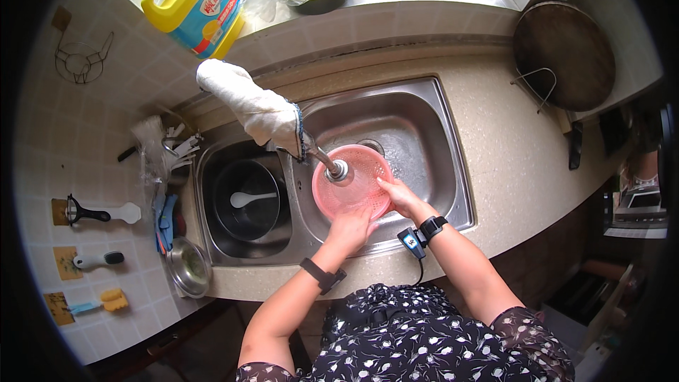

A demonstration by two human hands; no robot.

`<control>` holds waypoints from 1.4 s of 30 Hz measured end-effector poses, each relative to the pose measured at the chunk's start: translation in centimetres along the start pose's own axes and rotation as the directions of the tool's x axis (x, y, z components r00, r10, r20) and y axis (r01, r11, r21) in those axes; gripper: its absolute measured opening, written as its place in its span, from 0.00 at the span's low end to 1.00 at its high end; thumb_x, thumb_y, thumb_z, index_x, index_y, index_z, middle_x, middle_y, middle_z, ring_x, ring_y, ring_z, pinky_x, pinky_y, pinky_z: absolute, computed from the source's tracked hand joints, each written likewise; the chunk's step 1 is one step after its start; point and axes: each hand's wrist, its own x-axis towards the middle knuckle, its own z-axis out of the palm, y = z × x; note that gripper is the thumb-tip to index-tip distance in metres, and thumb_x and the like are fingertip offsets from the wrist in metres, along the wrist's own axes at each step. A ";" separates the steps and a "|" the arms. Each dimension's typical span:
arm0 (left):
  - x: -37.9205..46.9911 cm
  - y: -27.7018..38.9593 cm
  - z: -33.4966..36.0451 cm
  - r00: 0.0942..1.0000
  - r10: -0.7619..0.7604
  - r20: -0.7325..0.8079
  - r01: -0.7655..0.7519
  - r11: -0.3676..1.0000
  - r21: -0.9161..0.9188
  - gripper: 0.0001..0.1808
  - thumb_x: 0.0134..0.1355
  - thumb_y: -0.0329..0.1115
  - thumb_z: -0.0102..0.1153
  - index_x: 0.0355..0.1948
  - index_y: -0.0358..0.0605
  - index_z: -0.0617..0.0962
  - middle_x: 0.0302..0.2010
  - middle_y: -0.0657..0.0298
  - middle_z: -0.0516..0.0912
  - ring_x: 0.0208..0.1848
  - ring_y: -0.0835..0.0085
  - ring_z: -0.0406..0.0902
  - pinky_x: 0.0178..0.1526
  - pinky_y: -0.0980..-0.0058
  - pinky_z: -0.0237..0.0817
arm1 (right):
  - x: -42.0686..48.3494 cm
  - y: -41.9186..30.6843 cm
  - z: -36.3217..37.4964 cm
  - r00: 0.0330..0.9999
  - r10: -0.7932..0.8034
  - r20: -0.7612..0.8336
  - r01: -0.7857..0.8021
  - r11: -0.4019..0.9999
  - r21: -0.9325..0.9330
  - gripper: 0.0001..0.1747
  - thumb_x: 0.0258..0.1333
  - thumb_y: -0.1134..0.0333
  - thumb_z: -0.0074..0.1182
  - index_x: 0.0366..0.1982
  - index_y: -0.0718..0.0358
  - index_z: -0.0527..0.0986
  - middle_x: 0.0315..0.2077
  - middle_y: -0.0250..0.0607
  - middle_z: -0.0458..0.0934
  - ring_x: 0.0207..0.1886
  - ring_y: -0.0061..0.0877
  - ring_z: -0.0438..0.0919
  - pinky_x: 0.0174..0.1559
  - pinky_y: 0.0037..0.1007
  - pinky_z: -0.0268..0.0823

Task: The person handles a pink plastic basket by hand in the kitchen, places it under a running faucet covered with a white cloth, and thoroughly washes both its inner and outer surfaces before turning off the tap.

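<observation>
A pink perforated plastic colander [329, 199] is held in the right basin of a stainless steel double sink [424, 154]. Over it hangs the metal faucet spout [336, 168], with water running into the colander. My right hand [400, 197] grips the colander's right rim, thumb on the inner side. At the near rim is my left hand [351, 231], its fingers reaching over the edge into the colander; the fingertips are partly hidden. A white cloth [249, 101] wraps the faucet's upper part.
In the left basin sits a dark pot [246, 228] holding a white spoon [253, 199]. A metal bowl [188, 268] stands at the counter's left edge. On the sill is a yellow jug [196, 8]. A round wooden board [565, 55] leans at right.
</observation>
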 end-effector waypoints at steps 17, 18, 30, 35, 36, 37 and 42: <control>2.0 -10.9 -9.1 0.862 -0.503 -0.071 -0.238 -0.276 -0.931 0.36 0.61 0.54 0.37 0.55 0.28 0.58 0.54 0.48 0.64 0.56 0.59 0.61 0.56 0.65 0.53 | -2.9 -2.0 -4.5 0.812 -0.563 0.154 0.509 0.555 -0.658 0.36 0.40 0.79 0.38 0.58 0.60 0.54 0.48 0.50 0.67 0.47 0.37 0.72 0.42 0.36 0.70; 2.4 -10.7 -10.2 0.893 -0.441 -0.087 -0.262 -0.353 -0.898 0.31 0.61 0.53 0.37 0.49 0.32 0.62 0.47 0.51 0.68 0.51 0.59 0.65 0.52 0.66 0.57 | -3.4 -2.3 -5.0 0.813 -0.563 0.152 0.504 0.549 -0.666 0.36 0.40 0.79 0.38 0.58 0.60 0.54 0.48 0.50 0.67 0.47 0.37 0.72 0.42 0.36 0.70; 0.4 -1.5 -3.1 0.770 -0.387 0.508 0.228 -0.575 -0.785 0.31 0.59 0.50 0.44 0.57 0.40 0.59 0.53 0.53 0.67 0.54 0.59 0.65 0.58 0.55 0.52 | -9.5 -3.6 -3.4 0.521 -0.779 0.348 0.287 -0.225 -0.931 0.37 0.36 0.80 0.49 0.55 0.55 0.59 0.52 0.52 0.59 0.46 0.45 0.70 0.39 0.34 0.71; -0.9 -1.1 -0.8 0.969 -0.145 0.198 0.007 -0.791 -0.612 0.20 0.62 0.32 0.40 0.55 0.39 0.60 0.52 0.53 0.69 0.53 0.62 0.68 0.54 0.62 0.62 | -11.5 -7.0 -2.3 0.755 -0.332 0.565 0.436 -0.390 -0.811 0.44 0.35 0.63 0.62 0.58 0.55 0.56 0.56 0.54 0.54 0.50 0.44 0.67 0.49 0.35 0.64; -1.0 -1.3 -0.9 0.965 -0.190 0.181 -0.008 -0.711 -0.704 0.19 0.62 0.30 0.41 0.54 0.39 0.61 0.51 0.54 0.69 0.52 0.62 0.68 0.54 0.63 0.62 | -11.9 -7.6 -2.8 0.768 -0.313 0.559 0.453 -0.350 -0.820 0.45 0.35 0.59 0.63 0.58 0.56 0.56 0.55 0.53 0.56 0.50 0.42 0.68 0.50 0.35 0.63; -1.0 -1.5 -1.0 0.960 -0.233 0.155 -0.024 -0.620 -0.784 0.18 0.61 0.29 0.41 0.53 0.39 0.63 0.50 0.54 0.70 0.52 0.62 0.69 0.54 0.64 0.63 | -12.2 -8.4 -3.3 0.779 -0.294 0.554 0.469 -0.313 -0.826 0.46 0.35 0.55 0.64 0.58 0.56 0.57 0.54 0.53 0.59 0.50 0.39 0.68 0.51 0.35 0.62; -3.8 -3.9 -0.7 0.953 -0.285 0.103 -0.010 -0.368 -0.930 0.18 0.59 0.25 0.43 0.52 0.38 0.63 0.48 0.55 0.72 0.48 0.64 0.72 0.52 0.65 0.65 | -17.2 -21.0 2.4 0.855 -0.321 0.407 0.513 0.413 -0.752 0.29 0.45 0.67 0.57 0.52 0.60 0.66 0.35 0.39 0.77 0.38 0.24 0.75 0.44 0.27 0.67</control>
